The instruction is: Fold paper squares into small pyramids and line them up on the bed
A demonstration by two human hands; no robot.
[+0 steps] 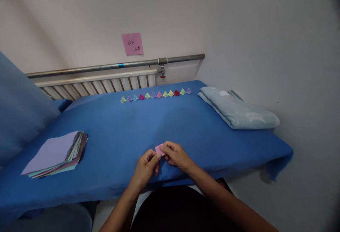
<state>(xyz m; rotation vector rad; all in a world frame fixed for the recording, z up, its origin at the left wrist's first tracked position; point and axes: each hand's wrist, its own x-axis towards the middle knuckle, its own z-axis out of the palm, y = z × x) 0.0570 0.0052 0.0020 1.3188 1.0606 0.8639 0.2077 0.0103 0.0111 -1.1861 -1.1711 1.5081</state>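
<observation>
A small folded piece of pink paper (159, 149) is held up between my two hands near the front of the blue-covered table (117, 133). My left hand (147, 164) pinches its lower left corner between thumb and fingers. From the right, my right hand (175, 154) grips the same paper, its thumb lying over the top face. The fingers hide part of the paper, so I cannot make out all its folds. Farther back, a row of several small folded paper pieces (159, 94) in various colours lies across the cloth.
A stack of coloured paper sheets (53, 152) lies on the left. On the right rests a folded pale blanket (236, 110). Behind the table are a radiator (106, 84), a metal pipe (92, 67) and a pink note (132, 44) on the wall. A blue curtain (21, 108) hangs at left.
</observation>
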